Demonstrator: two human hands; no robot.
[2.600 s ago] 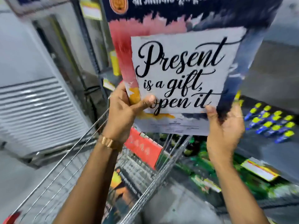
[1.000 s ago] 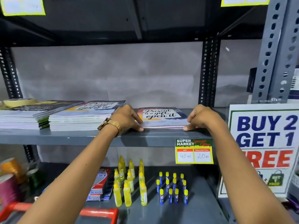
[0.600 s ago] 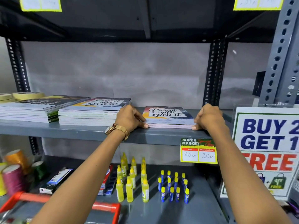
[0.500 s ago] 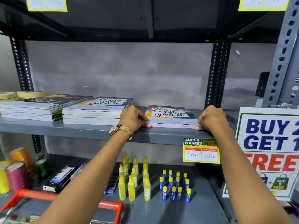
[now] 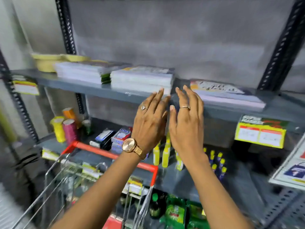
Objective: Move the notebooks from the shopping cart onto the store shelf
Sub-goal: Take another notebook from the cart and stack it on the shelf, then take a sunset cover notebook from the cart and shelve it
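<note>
While both sets of fingers are spread wide and hold nothing, the left hand [image 5: 151,119] and the right hand [image 5: 187,123] hang side by side, backs toward the camera, in front of the edge of the store shelf [image 5: 85,88] without clearly touching it. A ring sits on a finger of each hand, and a gold watch [image 5: 129,145] circles the left wrist. Just to the right of the right fingertips, a low pile of notebooks [image 5: 226,95] lies flat on the shelf, its front edge near the shelf lip; the cover lettering is too blurred to read. To the left of the fingertips stand two taller piles of notebooks [image 5: 140,78], side by side, with rolls of tape [image 5: 47,61] beyond them. Below the hands, the red front bar of the shopping cart [image 5: 105,152] crosses before a lower shelf of yellow glue bottles [image 5: 165,154], small blue-and-yellow tubes and spools of thread [image 5: 64,129]. Whether more notebooks are left in the cart cannot be told, since its basket is blurred and mostly hidden by the forearms. Judged from this moment, the placing step is complete. Risks: a careless swing of the arms down toward the cart could clip the low pile and slide it off the lip, or knock over the glue bottles below.
</note>
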